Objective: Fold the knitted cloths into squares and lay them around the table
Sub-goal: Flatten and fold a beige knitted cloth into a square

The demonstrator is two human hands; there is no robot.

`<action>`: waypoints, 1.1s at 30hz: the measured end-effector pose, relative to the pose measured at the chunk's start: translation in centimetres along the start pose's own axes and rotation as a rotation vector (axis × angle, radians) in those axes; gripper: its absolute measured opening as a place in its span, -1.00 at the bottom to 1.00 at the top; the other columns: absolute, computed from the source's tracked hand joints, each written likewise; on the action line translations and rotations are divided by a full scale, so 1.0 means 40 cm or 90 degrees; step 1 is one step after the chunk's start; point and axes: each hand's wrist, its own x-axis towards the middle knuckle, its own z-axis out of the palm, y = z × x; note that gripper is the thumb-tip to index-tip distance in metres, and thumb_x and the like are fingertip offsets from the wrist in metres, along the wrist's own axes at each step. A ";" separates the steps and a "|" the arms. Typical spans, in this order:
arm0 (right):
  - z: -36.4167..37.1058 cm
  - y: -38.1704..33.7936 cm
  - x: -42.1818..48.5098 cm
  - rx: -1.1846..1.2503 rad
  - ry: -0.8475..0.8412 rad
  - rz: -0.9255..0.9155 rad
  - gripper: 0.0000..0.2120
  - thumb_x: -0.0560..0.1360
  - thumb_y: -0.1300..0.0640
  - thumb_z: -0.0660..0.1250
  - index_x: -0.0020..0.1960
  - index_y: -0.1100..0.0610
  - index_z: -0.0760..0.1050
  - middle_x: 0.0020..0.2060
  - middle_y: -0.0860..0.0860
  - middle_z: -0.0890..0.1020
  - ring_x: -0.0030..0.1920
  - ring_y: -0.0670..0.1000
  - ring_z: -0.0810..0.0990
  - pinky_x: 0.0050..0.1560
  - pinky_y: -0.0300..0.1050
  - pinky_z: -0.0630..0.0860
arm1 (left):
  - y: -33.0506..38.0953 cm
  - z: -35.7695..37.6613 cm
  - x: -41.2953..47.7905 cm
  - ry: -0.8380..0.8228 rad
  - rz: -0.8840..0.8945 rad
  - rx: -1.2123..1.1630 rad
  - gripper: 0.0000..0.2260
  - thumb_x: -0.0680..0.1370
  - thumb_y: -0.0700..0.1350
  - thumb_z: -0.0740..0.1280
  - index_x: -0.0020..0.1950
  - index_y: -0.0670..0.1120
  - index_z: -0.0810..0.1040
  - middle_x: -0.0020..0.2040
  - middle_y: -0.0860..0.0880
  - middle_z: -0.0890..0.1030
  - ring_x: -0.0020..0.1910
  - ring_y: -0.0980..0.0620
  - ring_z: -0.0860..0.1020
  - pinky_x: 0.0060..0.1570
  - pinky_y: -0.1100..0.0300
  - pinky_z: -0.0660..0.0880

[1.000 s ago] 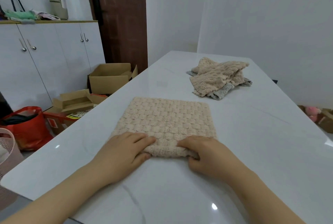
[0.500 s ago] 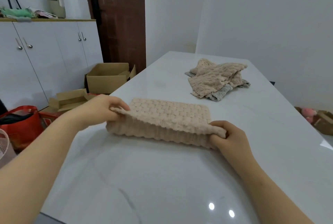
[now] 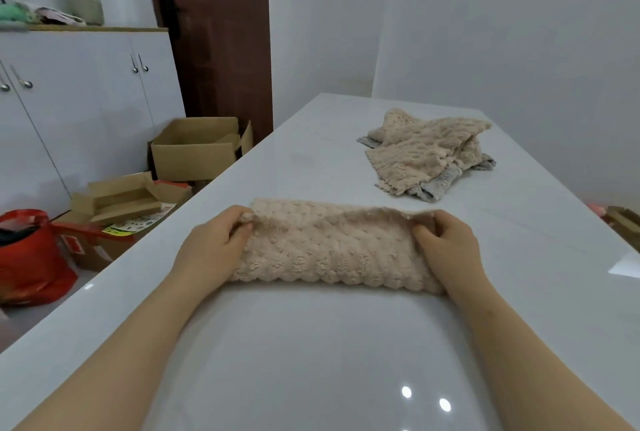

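Cloth: a beige knitted cloth [image 3: 332, 250] lies on the white bench [image 3: 311, 361] just in front of the person, doubled over into a long band running left to right, with a scalloped fold along its near edge.
Left hand: the left hand [image 3: 214, 250] grips the band's left end, fingers curled, pinching the far corner of the top layer.
Right hand: the right hand [image 3: 450, 250] grips the right end the same way, fingers curled round the far corner.
Heap: a heap of unfolded cloths [image 3: 426, 150] sits farther back toward the bench's right side, well apart from the held cloth, with a grey cloth [image 3: 436, 186] showing beneath the beige.
Floor, left: an open cardboard box [image 3: 194, 156] and a red bag [image 3: 31, 257].
Back: a white cabinet [image 3: 86, 101] beside a brown door [image 3: 221, 32].
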 end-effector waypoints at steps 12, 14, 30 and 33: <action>-0.092 -0.038 0.024 0.012 -0.333 0.150 -0.93 0.45 0.26 0.28 -0.16 0.25 0.41 -0.30 0.13 0.40 -0.30 0.05 0.37 -0.35 -0.14 0.33 | 0.023 -0.063 -0.004 -0.041 -0.158 -0.298 -0.88 0.54 -0.10 0.31 -0.06 -0.14 0.59 -0.14 -0.11 0.66 -0.13 -0.06 0.62 -0.03 0.00 0.52; -0.105 -0.043 0.029 0.026 -0.324 0.157 -0.86 0.47 0.25 0.28 -0.08 0.35 0.47 -0.25 0.20 0.50 -0.26 0.11 0.48 -0.26 -0.04 0.44 | 0.033 -0.058 -0.001 -0.043 -0.187 -0.367 -0.90 0.54 -0.12 0.30 -0.07 -0.10 0.60 -0.12 -0.09 0.68 -0.12 -0.05 0.63 -0.03 0.02 0.55; -0.010 0.033 0.034 -0.242 -0.071 0.051 -0.76 0.41 0.13 0.24 -0.36 0.10 0.22 -0.40 -0.01 0.38 -0.30 0.05 0.38 -0.38 -0.14 0.19 | -0.002 0.060 0.111 0.048 -0.109 0.194 -0.83 0.55 0.03 0.21 0.00 -0.01 0.53 -0.06 -0.03 0.46 -0.10 -0.06 0.44 -0.19 0.14 0.34; 0.008 0.041 0.036 -0.299 -0.068 0.002 -0.94 0.43 0.09 0.24 -0.17 0.07 0.39 -0.21 -0.02 0.43 -0.04 0.09 0.38 -0.19 -0.10 0.29 | -0.020 0.071 0.119 0.022 -0.089 0.217 -0.78 0.56 0.02 0.20 0.08 -0.06 0.51 0.09 -0.07 0.49 0.10 -0.14 0.42 -0.09 0.10 0.33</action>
